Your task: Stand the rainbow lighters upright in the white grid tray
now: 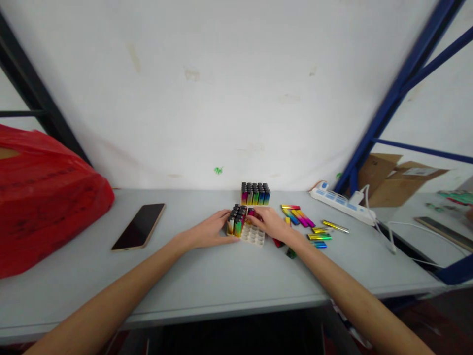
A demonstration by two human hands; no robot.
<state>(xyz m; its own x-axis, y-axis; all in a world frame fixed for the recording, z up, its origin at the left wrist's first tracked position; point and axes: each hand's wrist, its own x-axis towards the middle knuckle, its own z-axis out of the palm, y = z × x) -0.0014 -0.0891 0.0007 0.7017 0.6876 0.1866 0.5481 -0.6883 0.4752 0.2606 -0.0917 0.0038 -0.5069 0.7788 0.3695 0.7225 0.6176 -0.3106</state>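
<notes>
A white tray with round holes (253, 236) lies on the table, its left part filled with upright shiny lighters (236, 222) with black tops. My left hand (211, 230) rests at the tray's left side, thumb along the near edge and fingers curved behind, steadying it. Over the tray's far part, my right hand (269, 223) pinches a magenta lighter (251, 212) that stands upright beside the filled rows. Loose lighters (301, 217) in several bright colours lie to the right of my right hand, some partly hidden by the forearm.
Behind the tray stands a block of upright lighters (255, 194) near the wall. A phone (139, 227) and a red plastic bag (48, 202) are on the left. At the right are a white power strip (342, 204) with cables, a blue metal frame (388, 108) and a cardboard box (391, 180).
</notes>
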